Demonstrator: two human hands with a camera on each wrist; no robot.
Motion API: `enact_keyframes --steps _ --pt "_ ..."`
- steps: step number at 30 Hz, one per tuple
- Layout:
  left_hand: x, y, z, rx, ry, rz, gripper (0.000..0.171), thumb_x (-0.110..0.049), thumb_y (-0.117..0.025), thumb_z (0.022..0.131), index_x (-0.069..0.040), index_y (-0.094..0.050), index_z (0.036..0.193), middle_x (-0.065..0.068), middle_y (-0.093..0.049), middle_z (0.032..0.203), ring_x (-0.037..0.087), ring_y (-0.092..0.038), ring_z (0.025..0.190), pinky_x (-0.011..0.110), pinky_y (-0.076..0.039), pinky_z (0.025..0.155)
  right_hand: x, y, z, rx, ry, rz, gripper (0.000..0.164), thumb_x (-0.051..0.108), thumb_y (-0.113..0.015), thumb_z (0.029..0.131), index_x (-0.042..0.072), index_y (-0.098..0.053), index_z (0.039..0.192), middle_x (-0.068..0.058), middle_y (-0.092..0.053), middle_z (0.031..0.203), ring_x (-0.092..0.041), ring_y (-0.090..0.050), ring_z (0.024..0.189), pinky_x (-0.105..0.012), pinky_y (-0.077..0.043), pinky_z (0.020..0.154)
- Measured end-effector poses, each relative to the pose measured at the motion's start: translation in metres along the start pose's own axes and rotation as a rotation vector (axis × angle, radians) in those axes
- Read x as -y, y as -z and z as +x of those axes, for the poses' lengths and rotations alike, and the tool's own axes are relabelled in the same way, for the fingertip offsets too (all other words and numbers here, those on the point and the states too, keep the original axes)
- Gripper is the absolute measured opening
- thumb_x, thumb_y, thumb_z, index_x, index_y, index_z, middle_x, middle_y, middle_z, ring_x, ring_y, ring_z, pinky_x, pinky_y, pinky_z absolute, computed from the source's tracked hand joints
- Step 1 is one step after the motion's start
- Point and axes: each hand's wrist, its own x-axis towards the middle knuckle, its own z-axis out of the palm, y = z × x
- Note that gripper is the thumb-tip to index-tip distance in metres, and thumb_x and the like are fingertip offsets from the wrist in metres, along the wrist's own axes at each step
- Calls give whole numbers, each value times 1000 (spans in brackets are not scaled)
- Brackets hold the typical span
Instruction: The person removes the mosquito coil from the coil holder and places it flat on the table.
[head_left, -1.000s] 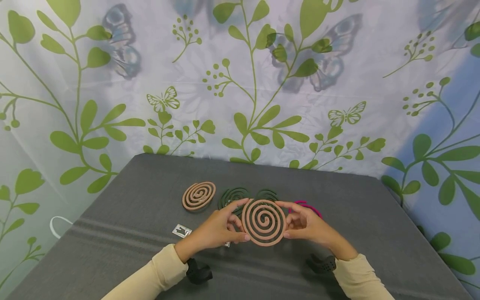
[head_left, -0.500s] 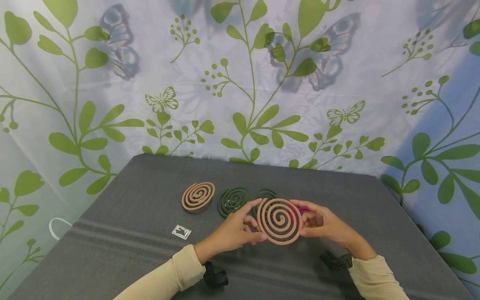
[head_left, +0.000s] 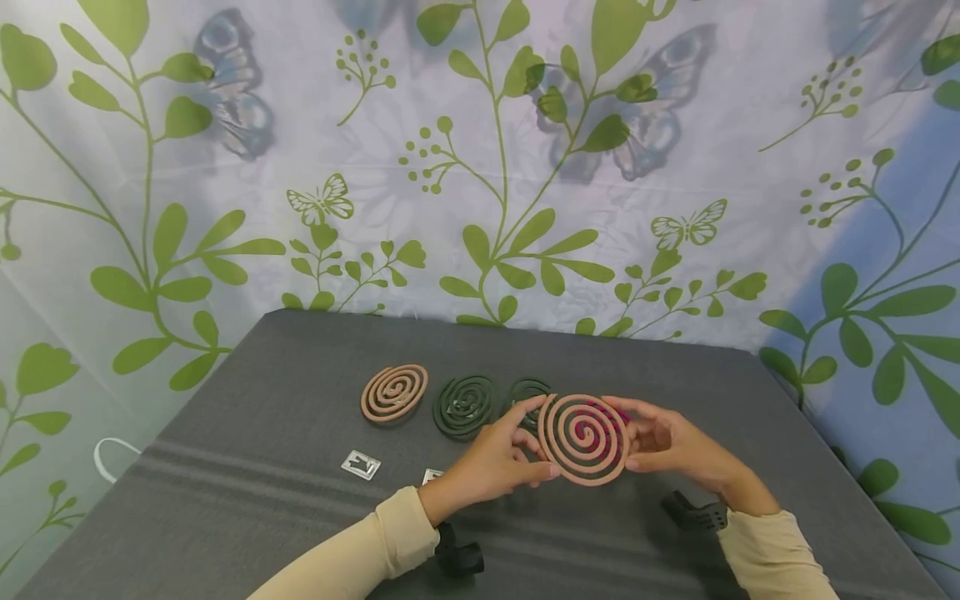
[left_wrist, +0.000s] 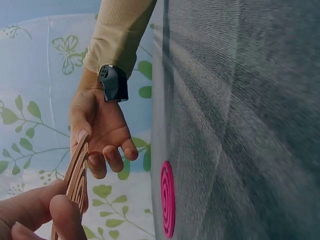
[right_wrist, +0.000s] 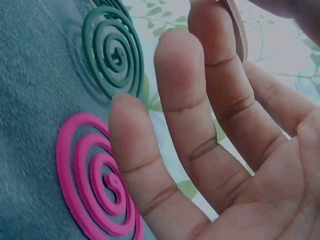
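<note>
Both hands hold a tan mosquito coil (head_left: 588,481) up over the table. Its left edge is pinched between thumb and fingers of the left hand (head_left: 487,461). The right hand (head_left: 678,450) pinches the right edge, and its other fingers are loosely bent in the right wrist view. Edge-on, the held coil (left_wrist: 76,185) looks like a thin stack of turns in the left wrist view. Behind it lies a pink mosquito coil (right_wrist: 66,160), partly hidden in the head view. Two green coils (head_left: 465,406) sit left of it, one partly covered by the left hand.
Another tan coil (head_left: 395,392) lies further left. Nearer the front is a small metal coil stand (head_left: 362,465); a second stand (head_left: 432,475) is half hidden by the left wrist. A patterned curtain (head_left: 480,167) hangs behind the grey cloth-covered table (head_left: 225,517).
Both hands have carried the tan coil to the right, from in front of the green coils to in front of the pink one. The left green coil is uncovered now.
</note>
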Motion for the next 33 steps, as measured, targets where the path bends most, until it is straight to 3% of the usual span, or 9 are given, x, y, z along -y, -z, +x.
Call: enact_keyframes --steps 8,26,33 --pt "0 -15 13 -40 15 -20 84 -8 -83 97 -16 -38 168 -4 -73 94 54 -71 80 24 -46 50 4 11 -12 -36 -25 -32 73 -11 -61 104 19 -41 168 -7 -76 111 -24 -77 98 -43 -63 87" --pt "-4 -49 36 -60 41 -5 85 -7 -84 96 -20 -41 168 -7 -72 91 32 -74 69 22 -48 50 0 41 -37 -31 -77 -58 77 -11 -59 105 32 -42 166 -7 -77 115 -26 -77 104 -44 -63 89" --pt "-5 -60 46 -56 36 11 85 -8 -83 97 -20 -39 169 -7 -73 90 24 -74 66 24 -51 51 -1 51 -48 -26 -63 -27 78 -14 -56 105 31 -41 167 -7 -76 116 -25 -77 103 -43 -63 88"
